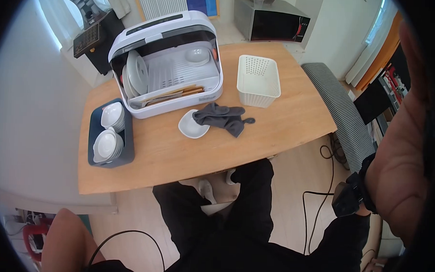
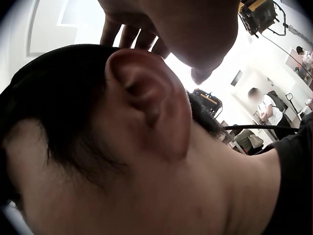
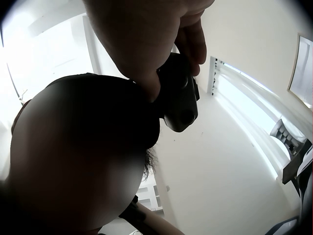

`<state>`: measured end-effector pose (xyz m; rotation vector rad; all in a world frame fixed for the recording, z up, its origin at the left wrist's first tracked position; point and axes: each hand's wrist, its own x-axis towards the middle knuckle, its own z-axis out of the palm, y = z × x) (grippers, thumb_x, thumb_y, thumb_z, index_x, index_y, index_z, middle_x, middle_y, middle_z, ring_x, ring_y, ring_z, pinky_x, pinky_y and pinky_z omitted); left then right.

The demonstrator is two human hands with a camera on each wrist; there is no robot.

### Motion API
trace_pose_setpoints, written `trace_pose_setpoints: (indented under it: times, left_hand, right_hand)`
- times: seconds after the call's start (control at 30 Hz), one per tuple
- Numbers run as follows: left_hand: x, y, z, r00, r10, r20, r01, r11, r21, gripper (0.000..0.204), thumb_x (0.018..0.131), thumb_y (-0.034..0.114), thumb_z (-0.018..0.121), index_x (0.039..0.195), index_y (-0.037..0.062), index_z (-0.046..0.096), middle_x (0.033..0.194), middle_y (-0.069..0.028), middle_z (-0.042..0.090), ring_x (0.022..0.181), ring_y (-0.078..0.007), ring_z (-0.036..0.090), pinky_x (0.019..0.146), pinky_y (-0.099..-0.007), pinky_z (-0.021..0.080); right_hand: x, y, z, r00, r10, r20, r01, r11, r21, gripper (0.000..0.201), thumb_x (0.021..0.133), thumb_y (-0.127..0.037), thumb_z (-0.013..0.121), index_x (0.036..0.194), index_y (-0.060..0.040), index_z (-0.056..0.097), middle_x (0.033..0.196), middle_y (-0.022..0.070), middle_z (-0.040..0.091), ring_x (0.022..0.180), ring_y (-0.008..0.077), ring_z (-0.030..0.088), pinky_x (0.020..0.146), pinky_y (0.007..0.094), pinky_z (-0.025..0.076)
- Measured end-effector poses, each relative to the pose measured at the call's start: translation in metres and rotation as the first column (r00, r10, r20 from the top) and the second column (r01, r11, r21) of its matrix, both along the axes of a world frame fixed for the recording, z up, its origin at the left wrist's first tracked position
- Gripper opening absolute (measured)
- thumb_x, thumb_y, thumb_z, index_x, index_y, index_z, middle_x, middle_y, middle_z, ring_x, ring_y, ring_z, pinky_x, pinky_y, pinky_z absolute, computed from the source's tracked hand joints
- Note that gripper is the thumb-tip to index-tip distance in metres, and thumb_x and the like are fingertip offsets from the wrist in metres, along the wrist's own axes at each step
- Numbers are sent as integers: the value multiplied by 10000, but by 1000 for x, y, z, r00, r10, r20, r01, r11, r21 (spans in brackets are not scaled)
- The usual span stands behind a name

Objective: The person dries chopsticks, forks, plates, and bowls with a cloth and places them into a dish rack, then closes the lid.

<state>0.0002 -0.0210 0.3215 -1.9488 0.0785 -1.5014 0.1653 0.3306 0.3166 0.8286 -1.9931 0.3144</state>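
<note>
My right hand (image 3: 146, 41) is raised to the head, thumb and fingers pinching a black camera device (image 3: 180, 95) at the front of a dark cap (image 3: 93, 105). In the head view this raised hand (image 1: 401, 161) fills the right edge. Beside the cap above the ear, the left wrist view has my left hand (image 2: 183, 32), its fingers extended toward the cap; their tips are partly hidden. On the table below, a grey cloth (image 1: 223, 118) partly covers a small white dish (image 1: 193, 128). Neither hand touches anything there.
A white dish rack (image 1: 173, 103) holding plates and utensils stands at the table's back left. Left of it is a blue-grey bin (image 1: 126, 154) of white bowls; a white basket (image 1: 260, 84) is at right. Beyond are a microwave (image 1: 279, 25) and striped bench (image 1: 331, 99).
</note>
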Motion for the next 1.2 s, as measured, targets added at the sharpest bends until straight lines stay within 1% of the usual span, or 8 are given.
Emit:
trace_pose_setpoints:
  times: [0.53,0.63,0.67,0.73,0.8,0.93,1.0,1.2]
  left_hand:
    - [40,-43,22,998,57,38,-55,997,-57,537,1051,311,429,1287,-165,505,1076,-320,621,871,-434,637,742,-459,521]
    - [56,-50,30,998,62,28,-61,997,-40,530,1055,300,426,1280,-172,513,1062,-325,631,855,-436,649,730,-458,530]
    - [50,-54,18,997,69,21,-68,997,-38,530,1055,300,426,1280,-172,513,1062,-325,631,855,-436,649,730,-458,530]
    - [23,-63,-37,849,-36,528,333,811,-481,702,921,568,555,1228,-63,543,1274,-241,595,1124,-302,602,1028,-442,444]
    - [9,-9,-94,490,478,730,-44,849,-526,552,952,423,562,1246,-44,585,1219,-220,631,1002,-238,646,878,-388,524]
    - [-40,68,-212,208,861,465,352,377,-857,533,909,140,733,1383,-13,544,1250,-156,651,1016,-199,658,863,-333,533]
    - [-52,90,-264,246,949,196,323,110,-940,784,827,204,828,1458,-38,431,1392,-204,541,1142,-243,604,892,-348,528]
    - [-71,136,-365,150,978,-143,-21,-142,-990,1158,640,311,939,1504,-86,278,1475,-287,389,1256,-411,504,1035,-456,447]
  right_hand:
    - [12,-25,-4,970,235,67,-238,970,43,1022,844,-720,620,1564,-77,285,1495,262,448,1214,343,617,973,371,535]
    - [1,-68,-63,956,-238,173,294,799,-525,1209,723,-677,775,1518,85,274,1449,346,455,1103,294,690,977,410,541]
    - [-7,-66,-75,964,-77,254,221,765,-605,1007,749,-412,877,1473,85,385,1389,302,543,1067,263,696,979,379,531]
    - [-28,-56,-114,947,-74,312,247,790,-562,594,738,-69,857,1287,-21,637,1267,103,671,956,183,677,846,298,534]
    - [-43,-49,-149,855,-118,506,402,767,-500,616,745,-79,855,1317,-50,627,1303,128,648,977,182,676,867,295,528]
    - [-74,-35,-220,765,-151,626,500,751,-431,619,778,-139,832,1351,-84,606,1361,154,606,1063,264,672,930,348,522]
    - [-91,-28,-240,753,-212,623,512,784,-351,626,796,-166,821,1373,-85,590,1409,160,571,1119,279,655,967,365,511]
    - [-135,-17,-284,693,-447,565,576,815,-62,651,833,-196,770,1429,-99,528,1473,171,498,1289,383,512,1046,412,463]
